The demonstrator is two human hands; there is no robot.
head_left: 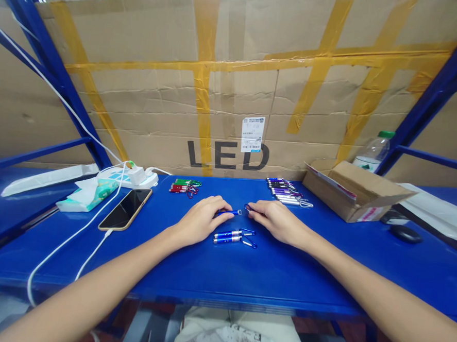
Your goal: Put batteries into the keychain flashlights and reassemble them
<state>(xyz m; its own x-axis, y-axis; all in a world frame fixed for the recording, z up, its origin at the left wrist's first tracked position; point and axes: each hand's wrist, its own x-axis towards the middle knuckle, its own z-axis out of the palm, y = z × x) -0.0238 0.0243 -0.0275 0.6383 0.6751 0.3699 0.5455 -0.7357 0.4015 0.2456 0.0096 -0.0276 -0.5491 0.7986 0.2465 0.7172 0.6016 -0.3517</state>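
A person works at a blue table, both hands meeting at its middle before an upright cardboard sheet. The left hand pinches a slim blue flashlight, thumb and fingertips clamped on its barrel, a metal ring protruding toward the right. Facing it, the right hand has thumb and forefinger closed on a small dark clip; ring and clip sit just apart, as best I can tell from here.

The likeliest mishap is a slip: both pieces are small and smooth, and a light grip or a clip springing open could send one skittering over the slick top. Blue on blue, it would be hard to spot. A dropped wrist could also nudge the pair of blue flashlights lying just nearer than the fingers.

Beyond them, green and red flashlights lie far left and a mixed row far right, close to the right knuckles, leaving scant space for a sideways sweep there. More room opens nearer, toward the table's front edge, though anything rolling that way could fall. On the left, the phone and its white cable hem in the forearm; on the right, an open box bounds the reach.
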